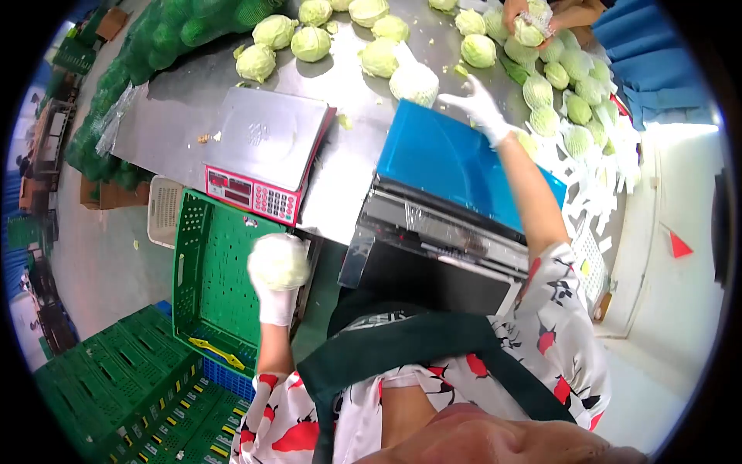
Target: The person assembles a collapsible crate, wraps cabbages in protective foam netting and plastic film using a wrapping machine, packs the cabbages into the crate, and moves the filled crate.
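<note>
The left hand point(268, 288), in a white glove, holds a pale cabbage point(283, 261) over the right side of an open green crate point(212, 271) at the near left of the tabletop point(174, 116). Its fingers are curled about the cabbage, though blur hides exactly how they sit and whether the cabbage wears a net. The right hand point(483, 112), gloved the same way, reaches across the far right part of a machine with a blue top point(464, 162). Its fingers are spread wide and hold nothing, the tips just right of a cabbage in white net point(415, 83); whether they touch it, I cannot tell.

That cabbage rests on the tabletop at the far left corner of the blue top. A red scale point(267, 127) with a bare metal plate stands left of the machine, just beyond the crate. Several bare cabbages point(311, 44) lie beyond the scale, and many netted cabbages point(537, 91) are heaped at the far right, with loose white nets point(599, 201) nearer. There, another person's hands point(513, 14) hold a partly netted cabbage point(529, 32). Full green net sacks point(178, 31) line the far left, and stacked green crates point(116, 371) stand near left
</note>
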Action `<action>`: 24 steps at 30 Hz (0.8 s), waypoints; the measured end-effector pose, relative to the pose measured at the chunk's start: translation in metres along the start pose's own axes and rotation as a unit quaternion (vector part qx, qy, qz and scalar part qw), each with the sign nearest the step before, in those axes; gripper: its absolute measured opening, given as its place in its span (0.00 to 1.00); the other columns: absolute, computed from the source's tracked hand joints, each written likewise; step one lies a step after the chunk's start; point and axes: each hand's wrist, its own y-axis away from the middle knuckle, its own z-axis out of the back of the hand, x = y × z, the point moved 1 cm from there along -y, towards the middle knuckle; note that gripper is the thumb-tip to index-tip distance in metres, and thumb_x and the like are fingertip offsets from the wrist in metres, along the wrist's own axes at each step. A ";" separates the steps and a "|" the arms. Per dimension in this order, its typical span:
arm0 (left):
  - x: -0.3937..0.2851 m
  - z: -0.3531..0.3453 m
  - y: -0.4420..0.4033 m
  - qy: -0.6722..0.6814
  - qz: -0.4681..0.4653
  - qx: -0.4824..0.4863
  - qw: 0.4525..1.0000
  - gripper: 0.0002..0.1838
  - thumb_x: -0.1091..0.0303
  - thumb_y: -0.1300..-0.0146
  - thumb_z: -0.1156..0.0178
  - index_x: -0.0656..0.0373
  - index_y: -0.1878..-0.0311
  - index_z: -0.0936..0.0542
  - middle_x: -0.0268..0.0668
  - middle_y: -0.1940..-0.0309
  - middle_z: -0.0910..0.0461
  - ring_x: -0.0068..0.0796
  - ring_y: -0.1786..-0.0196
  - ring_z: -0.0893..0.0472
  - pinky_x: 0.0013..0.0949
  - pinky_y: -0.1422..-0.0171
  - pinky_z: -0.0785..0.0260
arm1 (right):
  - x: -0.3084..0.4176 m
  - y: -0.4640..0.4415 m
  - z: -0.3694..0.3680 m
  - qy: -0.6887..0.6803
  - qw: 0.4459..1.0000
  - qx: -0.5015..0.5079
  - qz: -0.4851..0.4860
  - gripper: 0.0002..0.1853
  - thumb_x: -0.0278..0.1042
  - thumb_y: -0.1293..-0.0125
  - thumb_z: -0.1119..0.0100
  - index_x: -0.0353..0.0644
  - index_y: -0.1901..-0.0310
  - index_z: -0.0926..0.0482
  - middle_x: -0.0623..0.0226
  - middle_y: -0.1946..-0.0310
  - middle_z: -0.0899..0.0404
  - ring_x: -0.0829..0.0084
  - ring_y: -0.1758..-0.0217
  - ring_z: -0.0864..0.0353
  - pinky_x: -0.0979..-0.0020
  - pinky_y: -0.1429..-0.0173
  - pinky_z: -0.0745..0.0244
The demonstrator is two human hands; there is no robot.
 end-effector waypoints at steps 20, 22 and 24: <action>-0.048 0.027 -0.098 -0.465 -0.283 -0.149 0.825 0.19 0.66 0.24 0.47 0.67 0.36 0.23 0.45 0.41 0.19 0.33 0.39 0.20 0.33 0.32 0.32 | -0.034 -0.127 -0.076 -0.158 0.954 0.236 -0.099 0.42 0.57 0.44 0.26 0.32 0.36 0.26 0.62 0.44 0.18 0.72 0.40 0.19 0.63 0.37 0.24; -0.040 -0.020 -0.100 -0.448 -0.302 -0.099 0.836 0.18 0.67 0.23 0.48 0.67 0.37 0.23 0.45 0.44 0.18 0.32 0.40 0.19 0.33 0.35 0.28 | -0.046 -0.138 -0.096 -0.212 0.951 0.214 -0.073 0.41 0.52 0.43 0.25 0.31 0.35 0.27 0.58 0.43 0.19 0.68 0.40 0.19 0.60 0.37 0.23; -0.034 -0.052 -0.096 -0.435 -0.299 -0.056 0.847 0.17 0.68 0.22 0.49 0.67 0.38 0.22 0.45 0.45 0.17 0.32 0.41 0.19 0.34 0.35 0.28 | -0.041 -0.138 -0.104 -0.300 0.923 0.214 -0.111 0.39 0.48 0.42 0.25 0.30 0.36 0.27 0.56 0.42 0.19 0.65 0.39 0.19 0.58 0.36 0.24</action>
